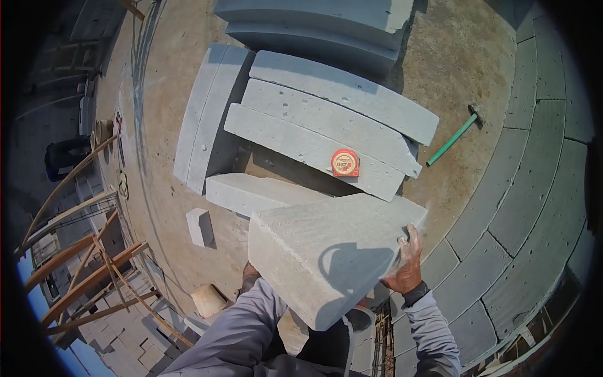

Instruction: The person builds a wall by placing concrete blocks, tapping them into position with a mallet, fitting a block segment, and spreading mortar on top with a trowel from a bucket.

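A large pale grey concrete block (308, 245) is held up, tilted, in front of my legs. My right hand (407, 267) grips its right end, fingers along the edge and dust on the fingertips. At the left end my left hand (250, 274) is mostly hidden behind the block; only a bit near the wrist shows. Beyond it several similar blocks (326, 119) lie side by side on the floor. A red tape measure (345, 163) rests on the nearest of these. Another block (251, 191) lies partly behind the held one.
A green-handled hammer (453, 138) lies on the concrete floor (452, 63) at right. A block wall (502, 220) curves along the right side. A small block piece (200, 227) and a bucket (208, 300) are at left, near wooden poles (94, 264) by the floor edge.
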Motion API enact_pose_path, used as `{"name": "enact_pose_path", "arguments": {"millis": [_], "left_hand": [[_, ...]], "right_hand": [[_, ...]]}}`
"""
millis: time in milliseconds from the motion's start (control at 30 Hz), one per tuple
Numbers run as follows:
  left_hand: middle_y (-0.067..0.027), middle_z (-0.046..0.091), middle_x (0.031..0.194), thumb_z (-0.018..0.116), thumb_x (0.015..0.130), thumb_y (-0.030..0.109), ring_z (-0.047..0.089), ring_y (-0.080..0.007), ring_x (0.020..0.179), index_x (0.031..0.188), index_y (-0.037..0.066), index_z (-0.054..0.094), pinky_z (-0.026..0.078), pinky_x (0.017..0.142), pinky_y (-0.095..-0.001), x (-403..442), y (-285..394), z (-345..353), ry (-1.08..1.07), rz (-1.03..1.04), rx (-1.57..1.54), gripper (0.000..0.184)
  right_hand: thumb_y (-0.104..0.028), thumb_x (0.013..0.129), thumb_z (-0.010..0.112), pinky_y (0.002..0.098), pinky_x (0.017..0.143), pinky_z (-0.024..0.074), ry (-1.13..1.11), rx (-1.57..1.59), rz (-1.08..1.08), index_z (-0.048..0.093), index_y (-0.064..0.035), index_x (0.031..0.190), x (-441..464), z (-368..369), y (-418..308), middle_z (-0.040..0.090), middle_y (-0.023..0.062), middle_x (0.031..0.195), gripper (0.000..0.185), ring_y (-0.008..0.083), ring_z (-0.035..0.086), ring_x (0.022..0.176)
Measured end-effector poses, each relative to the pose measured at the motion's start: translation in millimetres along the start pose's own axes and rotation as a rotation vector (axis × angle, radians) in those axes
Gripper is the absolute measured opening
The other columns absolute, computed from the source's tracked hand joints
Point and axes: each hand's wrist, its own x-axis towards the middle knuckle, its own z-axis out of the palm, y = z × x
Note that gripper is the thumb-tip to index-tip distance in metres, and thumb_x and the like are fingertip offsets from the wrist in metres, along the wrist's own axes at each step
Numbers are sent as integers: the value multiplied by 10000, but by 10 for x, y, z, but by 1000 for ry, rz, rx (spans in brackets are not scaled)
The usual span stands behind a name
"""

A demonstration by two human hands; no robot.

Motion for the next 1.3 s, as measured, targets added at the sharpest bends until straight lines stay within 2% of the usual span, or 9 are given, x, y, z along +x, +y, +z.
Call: {"name": "enact_pose_path", "arguments": {"millis": [200, 400, 500, 700, 867, 933, 1067, 1200, 1300], "left_hand": [[-125, 623, 1039, 348, 972, 429, 585, -261, 964, 1286, -7, 477, 450, 885, -347, 176, -543, 230, -127, -148, 33, 552], [-125, 613, 1063, 362, 967, 406, 577, -263, 986, 1288, -1, 473, 444, 897, -349, 125, -639, 451, -281, -234, 61, 530], [-125, 608, 1075, 369, 965, 394, 572, -264, 997, 1290, 2, 471, 442, 903, -350, 13, -560, 452, -347, -274, 83, 520], [-125, 598, 1098, 383, 960, 371, 564, -265, 1019, 1293, 8, 467, 436, 915, -353, -466, 121, 578, -604, -339, 123, 500], [-125, 590, 1118, 394, 956, 352, 556, -267, 1037, 1295, 13, 464, 431, 925, -354, -1008, 1380, 566, -844, -385, 156, 484], [-125, 587, 1126, 399, 954, 345, 553, -267, 1044, 1296, 15, 463, 429, 929, -355, -1198, 1831, 557, -929, -383, 156, 479], [-125, 580, 1142, 408, 951, 329, 548, -269, 1058, 1298, 20, 460, 425, 937, -356, -1581, 2110, 539, -1024, -392, 115, 468], [-125, 573, 1158, 417, 948, 314, 542, -270, 1073, 1300, 24, 458, 422, 945, -358, -1660, 2392, 443, -1103, -406, 66, 458], [-124, 568, 1170, 424, 946, 302, 538, -271, 1083, 1301, 27, 456, 419, 951, -359, -1641, 2603, 329, -1126, -413, 28, 451]], "right_hand": [[-306, 416, 863, 639, 1030, 173, -51, 55, 10, 262, -138, 1353, 89, 10, -21, 348, 250, 1314, 1126, 451, 323, 1267], [-293, 410, 853, 594, 1019, 231, -7, 17, -2, 248, -80, 1371, 43, -60, -166, 376, 239, 1285, 1155, 438, 373, 1209], [-297, 428, 854, 569, 1002, 274, 149, 9, -20, 234, -50, 1383, 48, -222, -555, 384, 243, 1278, 1165, 438, 377, 1205], [-391, 434, 889, 494, 977, 357, 121, -91, 90, 148, 3, 1437, 212, -932, -1843, 367, 271, 1300, 1308, 432, 405, 1165], [-340, 416, 887, 463, 976, 354, 172, -136, 55, 182, 31, 1431, 500, -1758, -3456, 424, 255, 1232, 1290, 385, 440, 1127], [-392, 430, 862, 461, 940, 335, 165, -133, 94, 198, 25, 1431, 704, -2015, -4170, 445, 217, 1141, 1271, 361, 451, 1056], [-462, 465, 826, 445, 890, 333, 109, -207, 112, 195, 24, 1440, 1045, -2028, -5207, 462, 184, 1028, 1258, 331, 464, 973], [-523, 510, 809, 454, 872, 335, 63, -267, 135, 188, 24, 1441, 1336, -1759, -5737, 469, 193, 1007, 1246, 326, 469, 956], [-613, 512, 805, 461, 1004, 310, -89, -344, 228, 122, 48, 1439, 1496, -1669, -6107, 407, 275, 1220, 1327, 411, 416, 1153]]}}
